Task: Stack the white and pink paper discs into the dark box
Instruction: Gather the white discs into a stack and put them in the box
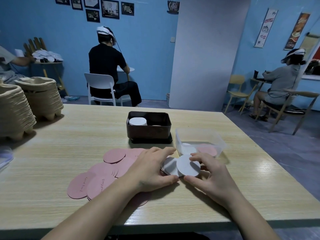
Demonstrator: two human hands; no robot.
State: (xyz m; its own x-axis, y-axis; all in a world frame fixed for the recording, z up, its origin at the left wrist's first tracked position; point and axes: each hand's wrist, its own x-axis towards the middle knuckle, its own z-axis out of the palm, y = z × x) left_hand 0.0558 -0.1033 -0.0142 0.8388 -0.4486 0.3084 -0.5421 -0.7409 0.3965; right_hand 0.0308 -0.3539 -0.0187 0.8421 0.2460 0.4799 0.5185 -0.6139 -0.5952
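White discs sit fanned on the counter, near the dark box. The left hand cups their edge, fingers curled; the right hand pinches the top one. Squaring the edges between both hands before lifting should keep them tidy. Pink discs lie spread at left.

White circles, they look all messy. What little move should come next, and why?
Probably nudge them into one neat pile first. The white discs sit fanned out between the left grip and right grip, the top one poking out sideways. The dark box already holds a tidy white stack, so a squared bunch should drop on it more easily.
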